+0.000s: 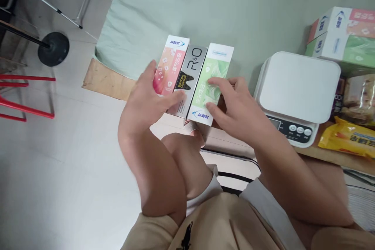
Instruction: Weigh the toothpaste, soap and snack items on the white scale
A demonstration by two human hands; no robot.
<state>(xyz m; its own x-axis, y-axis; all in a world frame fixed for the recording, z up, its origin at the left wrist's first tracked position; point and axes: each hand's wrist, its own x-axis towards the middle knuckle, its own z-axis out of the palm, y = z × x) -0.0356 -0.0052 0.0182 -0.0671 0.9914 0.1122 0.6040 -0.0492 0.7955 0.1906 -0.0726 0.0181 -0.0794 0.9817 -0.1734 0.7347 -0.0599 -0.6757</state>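
Observation:
Three long toothpaste boxes sit side by side at the front edge of the cloth-covered table. At the left is the pink toothpaste box (pixel 170 71), in the middle the silver R&O box (pixel 191 64), and at the right the green toothpaste box (pixel 216 71). My left hand (pixel 145 99) grips the row from its left side, its thumb over the lower part of the silver box and its fingers at the pink box's outer edge. My right hand (pixel 234 103) is closed around the green box's right edge, thumb and forefinger on its face; its other fingers are partly hidden.
To the right stands a white kitchen scale (pixel 299 86). Beyond it more toothpaste boxes (pixel 342 35) are stacked, with a yellow packet (pixel 347 138) nearer me. A green cloth (pixel 219 4) covers the table; a bare wooden corner (pixel 102 80) shows. Red legs (pixel 26 97) stand at left.

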